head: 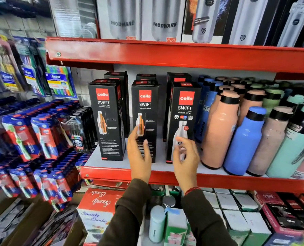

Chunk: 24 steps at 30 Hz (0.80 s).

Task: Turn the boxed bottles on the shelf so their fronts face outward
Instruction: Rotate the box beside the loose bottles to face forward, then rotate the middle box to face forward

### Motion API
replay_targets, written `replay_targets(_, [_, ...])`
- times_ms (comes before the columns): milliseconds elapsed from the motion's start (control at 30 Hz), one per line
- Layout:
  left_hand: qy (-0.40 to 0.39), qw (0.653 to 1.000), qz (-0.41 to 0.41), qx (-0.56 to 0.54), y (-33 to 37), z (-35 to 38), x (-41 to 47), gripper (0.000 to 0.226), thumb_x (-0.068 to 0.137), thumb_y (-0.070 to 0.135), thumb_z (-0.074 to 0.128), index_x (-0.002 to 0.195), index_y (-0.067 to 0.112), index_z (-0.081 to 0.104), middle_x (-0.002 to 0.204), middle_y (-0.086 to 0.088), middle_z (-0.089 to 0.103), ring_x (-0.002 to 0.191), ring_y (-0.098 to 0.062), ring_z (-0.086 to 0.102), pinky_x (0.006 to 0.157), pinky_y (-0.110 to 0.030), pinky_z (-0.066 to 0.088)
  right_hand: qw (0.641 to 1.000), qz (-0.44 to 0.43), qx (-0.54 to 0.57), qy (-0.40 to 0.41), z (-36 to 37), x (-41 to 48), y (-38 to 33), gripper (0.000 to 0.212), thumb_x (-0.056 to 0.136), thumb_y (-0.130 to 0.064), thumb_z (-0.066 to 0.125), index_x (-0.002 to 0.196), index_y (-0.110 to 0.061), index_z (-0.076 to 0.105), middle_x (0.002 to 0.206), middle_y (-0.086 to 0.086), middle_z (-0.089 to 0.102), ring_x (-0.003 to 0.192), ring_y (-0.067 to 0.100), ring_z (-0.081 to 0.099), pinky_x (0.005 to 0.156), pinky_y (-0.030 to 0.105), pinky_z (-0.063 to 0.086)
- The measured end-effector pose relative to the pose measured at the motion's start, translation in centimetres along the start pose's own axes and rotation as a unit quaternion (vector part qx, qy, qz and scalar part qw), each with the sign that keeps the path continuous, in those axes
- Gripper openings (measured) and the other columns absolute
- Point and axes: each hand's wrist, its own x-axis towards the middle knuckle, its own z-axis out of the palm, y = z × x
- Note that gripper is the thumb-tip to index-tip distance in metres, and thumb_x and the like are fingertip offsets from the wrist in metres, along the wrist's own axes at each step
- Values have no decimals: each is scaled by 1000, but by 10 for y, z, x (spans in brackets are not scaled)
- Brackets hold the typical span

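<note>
Three black "cello SWIFT" bottle boxes stand upright in a front row on the grey shelf board (115,164). The left box (107,119) and middle box (146,110) show a face with a small bottle picture and fine text. The right box (185,112) shows a large white bottle. More black boxes stand behind them, mostly hidden. My left hand (138,153) hovers in front of the middle box's lower half, fingers apart, holding nothing. My right hand (185,157) is in front of the right box's lower part, fingers loosely curled and apart, blurred, holding nothing.
Loose bottles in peach (218,128), blue (243,142) and mint crowd the shelf right of the boxes. A red shelf edge (165,55) hangs above. Toothbrush packs (41,135) hang at left. Boxes and bottles fill the shelf below.
</note>
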Motion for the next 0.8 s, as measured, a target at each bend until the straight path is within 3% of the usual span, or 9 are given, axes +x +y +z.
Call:
replay_targets(67, [-12,1000,-24,3,-13,-7,8,52,102,16,46,151,19,30,154,2,39,143,-13,39,119,-39,34,998,-2,16,-69,22,-6,-4,37,95,-4,51,128,-20,58,123,-5,57,110,5,57,89,17,49])
replay_targets(133, [-31,999,-29,18,-25,-13,16,55,101,14,46,152,18,28,156,-2,38,145,-16,38,119,-46,35,990,38,28,-134,45,-10,-2,46,97,-6,46,142,-19,44,146,-5,45,135,6,43,108,28,43])
replay_targets(233, [-40,997,-58,38,-32,-20,25,54,100,15,48,151,18,31,150,-5,43,142,-20,40,118,-46,36,976,121,-3,-179,66,-11,4,57,99,-11,44,152,-19,25,158,1,30,147,15,26,120,39,27])
replay_targets(300, [-49,994,-79,65,-39,-25,30,48,100,16,48,147,13,38,143,-10,49,137,-25,43,116,-47,36,968,154,-12,-198,73,-11,4,58,99,-12,45,152,-17,23,159,4,29,148,18,23,122,37,22])
replay_targets(400, [-91,989,-111,42,-46,-31,33,41,101,15,48,141,12,47,138,-10,56,132,-24,51,114,-42,41,964,168,-12,-208,79,-13,7,56,99,-11,46,151,-16,27,155,6,36,145,18,32,120,36,26])
replay_targets(500, [-108,984,-141,-8,-47,-35,33,37,99,9,50,136,12,50,128,-3,61,121,-15,58,100,-11,44,964,175,-2,-200,84,-15,8,57,97,-6,46,150,-19,28,150,6,43,140,17,39,118,37,31])
replay_targets(567, [-94,983,-156,-40,-47,-36,33,32,97,5,54,128,15,54,122,-1,64,115,-9,61,89,0,44,963,181,11,-197,85,-16,7,59,96,-2,46,149,-21,29,146,6,47,136,16,44,117,36,34])
replay_targets(733, [-77,978,-164,-105,-43,-44,37,29,90,5,66,117,17,66,110,3,72,102,10,66,86,-3,49,963,178,10,-203,79,-14,3,76,87,-1,62,149,-24,26,140,3,52,131,15,49,111,37,42])
replay_targets(800, [-83,977,-155,-121,-38,-47,39,30,87,9,72,116,15,69,107,6,73,102,10,67,88,-7,51,968,163,-1,-192,78,-11,1,84,80,-6,72,148,-25,28,136,1,54,128,13,51,108,34,44])
